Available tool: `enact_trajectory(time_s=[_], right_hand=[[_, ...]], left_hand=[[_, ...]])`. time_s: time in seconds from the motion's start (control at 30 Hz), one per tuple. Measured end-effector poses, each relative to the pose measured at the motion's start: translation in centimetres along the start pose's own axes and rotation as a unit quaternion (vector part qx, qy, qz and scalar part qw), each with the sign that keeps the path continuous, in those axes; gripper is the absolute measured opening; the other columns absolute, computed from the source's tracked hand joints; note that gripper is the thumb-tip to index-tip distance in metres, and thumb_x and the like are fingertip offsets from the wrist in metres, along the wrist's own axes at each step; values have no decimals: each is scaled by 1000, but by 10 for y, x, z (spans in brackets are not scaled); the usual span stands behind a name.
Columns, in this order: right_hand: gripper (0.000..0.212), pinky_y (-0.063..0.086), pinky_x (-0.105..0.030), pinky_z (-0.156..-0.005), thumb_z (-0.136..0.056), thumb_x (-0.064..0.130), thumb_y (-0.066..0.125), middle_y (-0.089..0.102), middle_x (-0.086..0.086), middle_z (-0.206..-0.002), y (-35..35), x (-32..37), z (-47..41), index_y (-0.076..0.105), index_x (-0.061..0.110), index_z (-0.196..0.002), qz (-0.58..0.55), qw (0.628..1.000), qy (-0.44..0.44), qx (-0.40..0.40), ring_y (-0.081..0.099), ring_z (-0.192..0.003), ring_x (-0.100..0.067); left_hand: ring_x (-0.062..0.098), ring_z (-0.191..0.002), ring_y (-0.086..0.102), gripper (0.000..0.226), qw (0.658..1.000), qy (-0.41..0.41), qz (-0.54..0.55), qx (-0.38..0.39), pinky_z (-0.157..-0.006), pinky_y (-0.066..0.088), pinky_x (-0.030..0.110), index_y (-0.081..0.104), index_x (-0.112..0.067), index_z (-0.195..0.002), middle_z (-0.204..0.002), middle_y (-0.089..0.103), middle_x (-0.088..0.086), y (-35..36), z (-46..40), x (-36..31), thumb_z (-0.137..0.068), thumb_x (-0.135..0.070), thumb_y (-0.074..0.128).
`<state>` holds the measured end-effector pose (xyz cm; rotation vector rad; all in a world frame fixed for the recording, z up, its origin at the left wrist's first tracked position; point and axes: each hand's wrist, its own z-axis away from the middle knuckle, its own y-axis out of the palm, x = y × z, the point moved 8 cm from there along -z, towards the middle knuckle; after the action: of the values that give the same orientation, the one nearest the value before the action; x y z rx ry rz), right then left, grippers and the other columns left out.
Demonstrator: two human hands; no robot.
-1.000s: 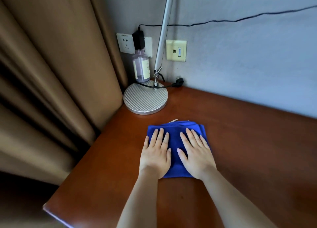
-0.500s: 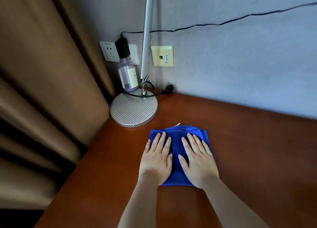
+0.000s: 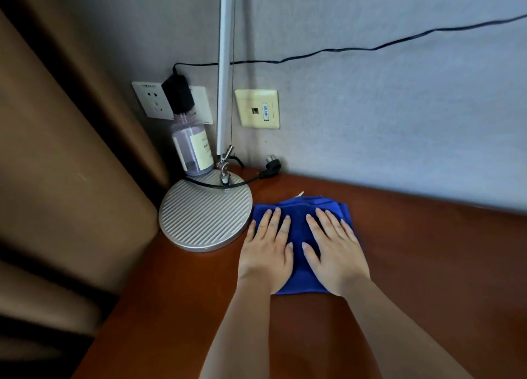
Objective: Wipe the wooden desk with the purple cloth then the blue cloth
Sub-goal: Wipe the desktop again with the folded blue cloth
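A folded blue cloth [image 3: 299, 216] lies flat on the reddish-brown wooden desk [image 3: 427, 264], close to the wall. My left hand [image 3: 266, 250] presses down on its left half with straight, spread fingers. My right hand [image 3: 335, 250] lies flat on the cloth's right half in the same way. The cloth's left edge almost touches the lamp base. No purple cloth is in view.
A round ribbed silver lamp base [image 3: 205, 213] with an upright pole [image 3: 225, 65] stands at the desk's back left corner. A bottle of pale purple liquid [image 3: 192, 148] stands behind it. A loose plug [image 3: 271, 167] lies by the wall. Brown curtain [image 3: 71, 165] hangs left of the desk.
Both hands have slid the blue cloth away from me and a little left, toward the wall and the lamp base. The camera has moved closer to that corner.
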<state>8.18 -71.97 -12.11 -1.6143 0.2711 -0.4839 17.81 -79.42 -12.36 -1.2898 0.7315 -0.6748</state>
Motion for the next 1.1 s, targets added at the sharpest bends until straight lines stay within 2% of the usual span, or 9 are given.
enact_trajectory(time_s=[0.07, 0.17, 0.23, 0.33, 0.43, 0.5, 0.6, 0.9, 1.1], right_hand=[[84, -9, -28, -116, -79, 58, -7, 3, 3, -162, 0, -1, 0, 12, 26, -154, 0, 1000, 4, 8, 0, -148, -12], [83, -8, -30, -117, -78, 59, -7, 4, 3, -162, 0, 0, 7, 11, 29, -154, -9, 1000, 7, 11, 0, -149, -13], [82, -9, -30, -116, -78, 59, -8, 2, 3, -162, 0, 2, 19, 8, 32, -153, -6, 1000, 6, 16, -2, -148, -13], [83, -10, -30, -116, -77, 59, -11, -1, 4, -162, 0, 5, 40, 8, 33, -153, -3, 1000, 1, 27, -4, -148, -13], [84, -9, -31, -116, -77, 59, -9, 1, 2, -162, -2, 9, 60, 12, 32, -153, -14, 1000, -7, 27, -2, -149, -14], [82, -7, -32, -117, -79, 59, -6, 4, 1, -162, -2, 11, 76, 15, 30, -153, -23, 999, -10, 24, 1, -149, -14], [81, -4, -33, -118, -81, 59, -3, 8, 0, -161, -2, 13, 100, 20, 28, -152, -38, 999, -17, 21, 4, -149, -16], [87, -10, -29, -115, -77, 59, -12, 2, 3, -162, -7, 11, 101, 6, 24, -154, -19, 1000, -18, 9, -2, -148, -12], [88, -8, -30, -117, -76, 59, -10, 2, 4, -162, -5, -3, 61, 9, 26, -154, -18, 1000, -3, 8, -3, -148, -11]], left_hand=[[17, -147, -17, 82, 1000, -5, 4, -3, -120, -7, 39, -8, -22, -154, -161, -15, 1, 0, 1, 0, -77, -47, -20], [17, -147, -18, 58, 1000, -22, 5, 4, -121, -7, 40, -7, -21, -154, -161, -16, 2, 1, 9, 0, -101, -41, 6], [17, -147, -19, 57, 1000, -29, 8, 7, -121, -7, 40, -8, -21, -154, -161, -16, 2, 1, 21, -2, -103, -39, 12], [18, -147, -19, 63, 999, -35, 0, 8, -120, -8, 39, -8, -21, -154, -161, -16, 2, 6, 41, -9, -95, -44, -5], [18, -147, -18, 89, 999, -36, 1, 9, -118, -10, 39, -8, -21, -154, -161, -15, 1, 10, 62, -17, -70, -46, -25], [17, -147, -18, 83, 999, -42, 1, 4, -119, -9, 39, -8, -22, -154, -161, -15, 1, 13, 78, -21, -76, -47, -22], [17, -147, -18, 58, 999, -50, -1, -1, -119, -9, 39, -8, -22, -154, -161, -15, 1, 14, 100, -28, -101, -42, 3], [15, -147, -19, 56, 999, -42, 1, -8, -121, -8, 38, -6, -23, -154, -161, -15, -2, 12, 96, -31, -104, -39, 12], [16, -147, -18, 56, 999, -45, 14, -12, -120, -8, 38, -5, -23, -154, -161, -14, 0, 6, 54, -25, -104, -39, 13]])
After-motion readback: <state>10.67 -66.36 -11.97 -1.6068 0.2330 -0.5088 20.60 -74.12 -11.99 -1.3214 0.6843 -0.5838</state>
